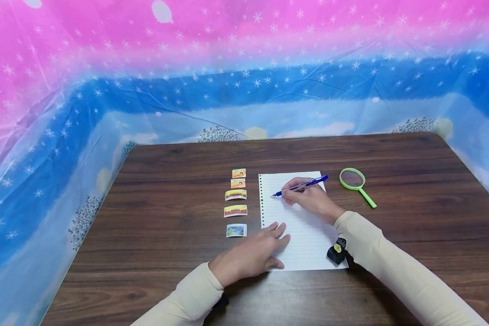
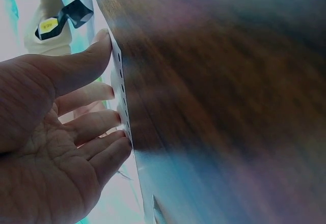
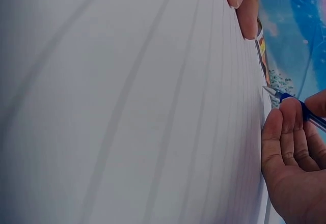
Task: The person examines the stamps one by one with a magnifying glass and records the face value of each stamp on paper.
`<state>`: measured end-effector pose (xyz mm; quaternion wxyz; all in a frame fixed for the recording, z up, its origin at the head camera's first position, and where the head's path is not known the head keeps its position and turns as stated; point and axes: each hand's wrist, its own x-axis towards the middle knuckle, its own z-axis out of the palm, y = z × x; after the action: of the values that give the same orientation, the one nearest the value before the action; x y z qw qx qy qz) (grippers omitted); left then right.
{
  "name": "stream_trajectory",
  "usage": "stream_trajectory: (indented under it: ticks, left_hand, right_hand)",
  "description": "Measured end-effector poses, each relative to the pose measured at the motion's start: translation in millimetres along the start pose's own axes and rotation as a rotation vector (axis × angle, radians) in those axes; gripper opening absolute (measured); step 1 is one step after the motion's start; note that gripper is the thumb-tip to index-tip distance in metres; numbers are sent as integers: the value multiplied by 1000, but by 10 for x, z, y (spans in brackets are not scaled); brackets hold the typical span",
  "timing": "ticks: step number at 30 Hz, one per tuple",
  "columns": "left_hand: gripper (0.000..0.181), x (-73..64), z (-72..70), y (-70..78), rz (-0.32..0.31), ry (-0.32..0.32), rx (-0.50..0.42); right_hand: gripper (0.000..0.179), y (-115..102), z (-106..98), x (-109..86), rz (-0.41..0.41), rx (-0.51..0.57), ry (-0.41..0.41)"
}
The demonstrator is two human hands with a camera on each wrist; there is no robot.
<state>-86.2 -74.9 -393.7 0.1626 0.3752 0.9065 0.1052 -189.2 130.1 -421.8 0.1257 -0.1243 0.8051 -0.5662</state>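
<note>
A blue pen is pinched in my right hand, its tip at the upper left part of a lined sheet of paper with punched holes down its left edge. In the right wrist view the pen tip appears at or just above the page; I cannot tell whether it touches. My left hand rests its spread fingertips on the sheet's lower left part. In the left wrist view those fingers are fairly straight on the paper beside the holes. Any writing is too small to make out.
Left of the sheet, several small picture cards stand in a column, from an orange one down to a blue-green one. A green magnifying glass lies to the right. The brown wooden table ends at a patterned cloth backdrop.
</note>
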Motion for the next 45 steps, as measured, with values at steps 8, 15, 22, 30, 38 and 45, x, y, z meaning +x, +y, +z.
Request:
stream_trajectory:
  ticks: [8,15,22,30,38,45]
  left_hand:
    - [62,-22,3,6,-3,-3,-2]
    - [62,-21,2,9,-14,-11,-15]
    - [62,-18,1,8,-16,0,-2]
    - [62,-9,5,5,-11,5,5]
    - [62,1,-4,15,-15,3,-7]
    - [62,3,-4,17,-18,0,-9]
  right_hand:
    - [20,20,9,-11,-3,13,-4]
    - [16,1,27,-18,-25,2,-6]
    - [16,-12,20,-20,-31,-4,-17]
    - [18,-2,9,-11,-36,-16,-33]
    - [17,1,6,-3,-35,-16,-20]
    - [15,1,13,-12,-25,-13,4]
